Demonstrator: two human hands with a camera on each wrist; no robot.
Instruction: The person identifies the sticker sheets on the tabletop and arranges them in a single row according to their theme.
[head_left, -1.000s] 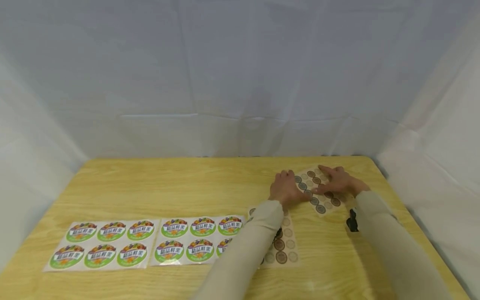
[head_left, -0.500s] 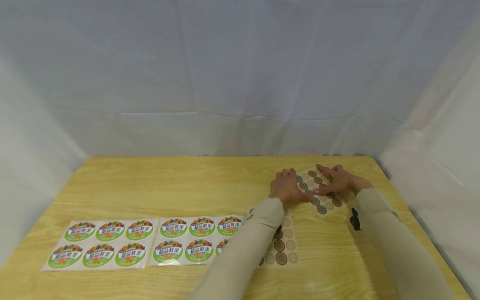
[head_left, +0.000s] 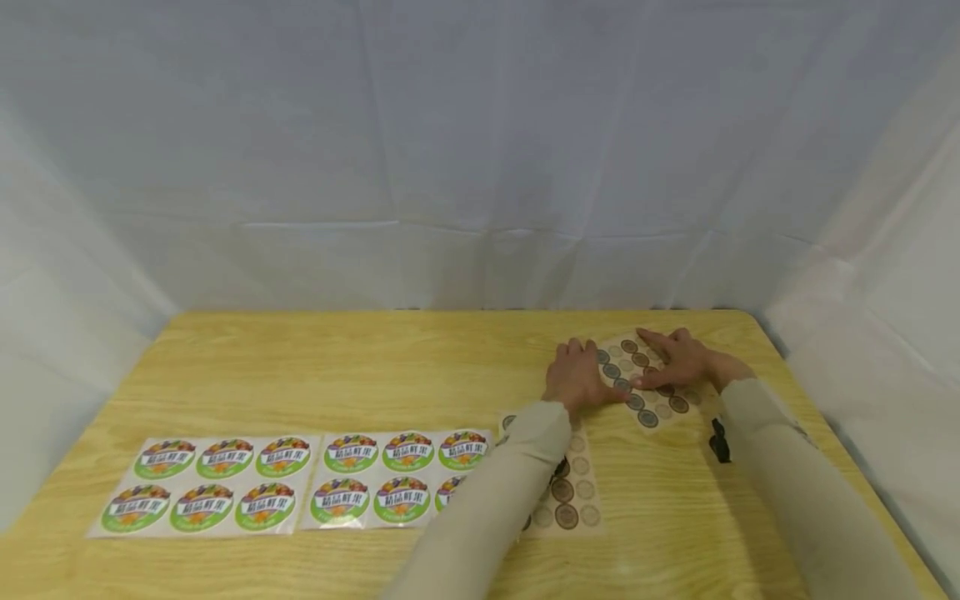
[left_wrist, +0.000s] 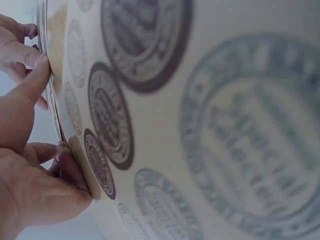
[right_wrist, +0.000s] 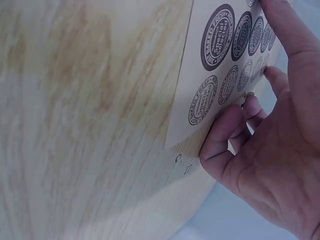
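Observation:
At the table's back right lies a pale sheet of round stickers [head_left: 627, 365], printed in dark brown, grey-blue and pale tan rings. My left hand [head_left: 579, 382] is at its left edge, thumb stretched onto the sheet and other fingers bent down beside it. On its right part rests my right hand [head_left: 684, 362], thumb and index finger spread straight across it. In the right wrist view the remaining fingers of the right hand [right_wrist: 270, 150] bend in along the side of the sheet [right_wrist: 182, 112]. The left wrist view shows left fingertips [left_wrist: 42, 62] against a thin paper edge.
A similar brown-ring sticker sheet [head_left: 576, 492] lies nearer, partly under the left sleeve [head_left: 480, 500]. Two white sheets of green fruit stickers, one at left [head_left: 202, 483] and one in the middle [head_left: 375, 479], lie on the wooden table [head_left: 337, 367]. White curtains [head_left: 480, 167] surround it.

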